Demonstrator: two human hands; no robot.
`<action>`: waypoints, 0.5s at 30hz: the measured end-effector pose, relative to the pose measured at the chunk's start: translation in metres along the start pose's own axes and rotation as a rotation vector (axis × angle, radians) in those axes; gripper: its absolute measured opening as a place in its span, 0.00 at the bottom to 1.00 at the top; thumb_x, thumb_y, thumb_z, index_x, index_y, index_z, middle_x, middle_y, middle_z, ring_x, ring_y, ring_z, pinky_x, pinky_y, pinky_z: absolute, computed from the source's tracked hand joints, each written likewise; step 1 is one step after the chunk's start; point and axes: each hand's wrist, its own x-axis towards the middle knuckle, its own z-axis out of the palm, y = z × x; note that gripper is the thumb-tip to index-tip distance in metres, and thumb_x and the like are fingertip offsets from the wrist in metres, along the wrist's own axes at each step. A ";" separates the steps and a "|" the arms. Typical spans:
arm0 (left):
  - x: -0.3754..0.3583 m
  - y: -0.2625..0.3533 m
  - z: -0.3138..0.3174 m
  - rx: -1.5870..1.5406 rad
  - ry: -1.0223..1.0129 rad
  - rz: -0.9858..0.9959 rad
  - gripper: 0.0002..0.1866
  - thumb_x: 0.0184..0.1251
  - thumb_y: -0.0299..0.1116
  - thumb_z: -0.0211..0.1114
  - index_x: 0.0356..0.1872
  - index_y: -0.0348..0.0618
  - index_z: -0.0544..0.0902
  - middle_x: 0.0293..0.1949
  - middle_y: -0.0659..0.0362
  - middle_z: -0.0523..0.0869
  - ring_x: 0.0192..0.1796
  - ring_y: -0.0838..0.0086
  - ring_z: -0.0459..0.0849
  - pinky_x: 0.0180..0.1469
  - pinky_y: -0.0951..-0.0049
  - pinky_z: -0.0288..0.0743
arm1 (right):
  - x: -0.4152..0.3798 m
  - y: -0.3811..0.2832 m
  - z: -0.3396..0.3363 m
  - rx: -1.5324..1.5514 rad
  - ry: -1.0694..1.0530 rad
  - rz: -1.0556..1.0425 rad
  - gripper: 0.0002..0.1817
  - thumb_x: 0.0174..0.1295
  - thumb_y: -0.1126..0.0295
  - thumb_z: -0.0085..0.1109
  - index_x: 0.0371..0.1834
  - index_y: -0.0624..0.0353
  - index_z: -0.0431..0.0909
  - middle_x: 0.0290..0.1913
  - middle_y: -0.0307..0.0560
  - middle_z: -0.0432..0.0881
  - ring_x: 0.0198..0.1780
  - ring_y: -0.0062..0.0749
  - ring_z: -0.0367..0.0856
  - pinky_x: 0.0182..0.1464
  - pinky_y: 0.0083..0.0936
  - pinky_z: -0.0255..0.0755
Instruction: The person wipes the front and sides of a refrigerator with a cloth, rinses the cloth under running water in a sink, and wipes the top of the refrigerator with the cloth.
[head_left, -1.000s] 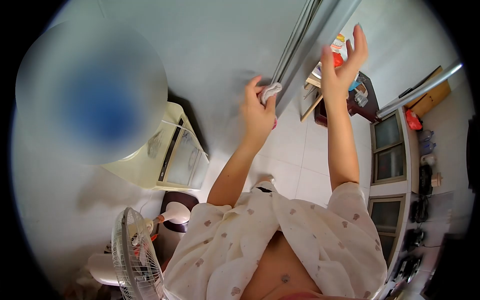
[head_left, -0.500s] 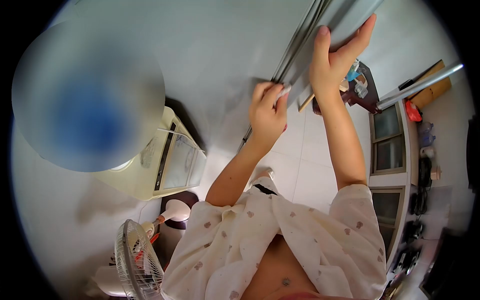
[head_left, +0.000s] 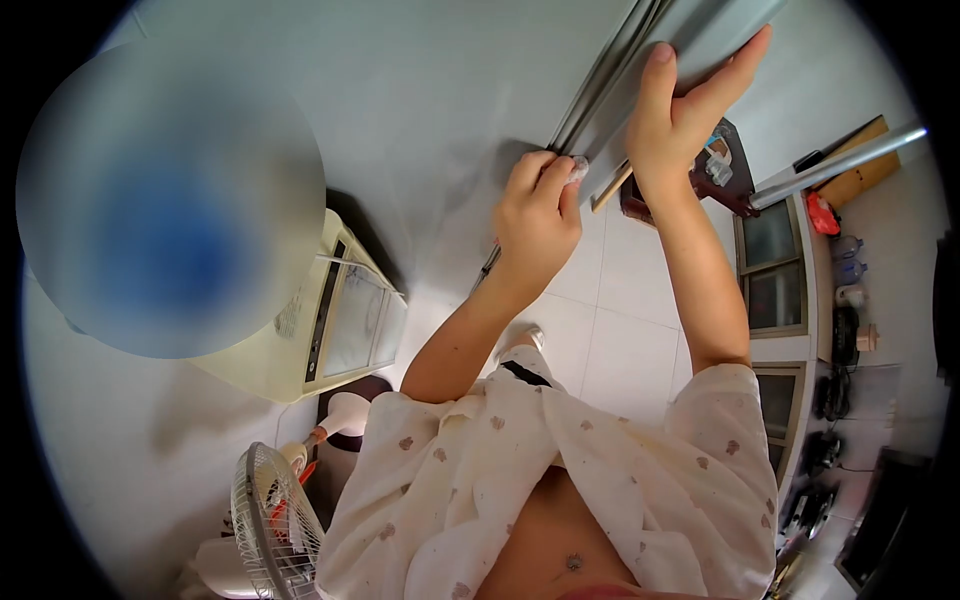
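My left hand [head_left: 537, 220] is closed round a small white wad [head_left: 577, 170], pressed at the dark seam beside a long grey panel [head_left: 715, 35]. To its right, my right hand [head_left: 670, 130] grips the grey panel, thumb lying on its face and the fingers reaching to its far edge. The other fingers of the right hand are partly hidden. A smooth grey surface [head_left: 430, 90] extends left of the seam.
A cream appliance [head_left: 325, 320] stands at the left, with a wire fan [head_left: 270, 520] below it. A blurred round patch covers the upper left. At the right are a dark table [head_left: 735, 170], a metal pole [head_left: 845, 165] and glazed cabinets [head_left: 775, 270].
The view has shifted slightly. My left hand has moved a little up along the seam with the white wad, its fingers turned more over it. The right hand still grips the panel.
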 end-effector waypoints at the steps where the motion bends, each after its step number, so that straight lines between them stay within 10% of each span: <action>1: -0.005 -0.002 0.001 0.046 -0.005 -0.010 0.06 0.48 0.19 0.60 0.30 0.35 0.78 0.31 0.57 0.77 0.26 0.69 0.76 0.26 0.76 0.69 | 0.000 0.000 0.000 0.016 0.000 0.006 0.38 0.58 0.71 0.48 0.64 0.72 0.34 0.65 0.59 0.43 0.67 0.41 0.42 0.65 0.32 0.36; 15: -0.009 -0.003 -0.007 0.259 -0.135 0.082 0.05 0.48 0.23 0.60 0.28 0.38 0.78 0.29 0.59 0.76 0.27 0.65 0.76 0.27 0.71 0.70 | 0.001 0.000 0.000 0.009 -0.012 -0.003 0.38 0.58 0.70 0.48 0.63 0.73 0.34 0.65 0.60 0.42 0.67 0.43 0.41 0.65 0.33 0.35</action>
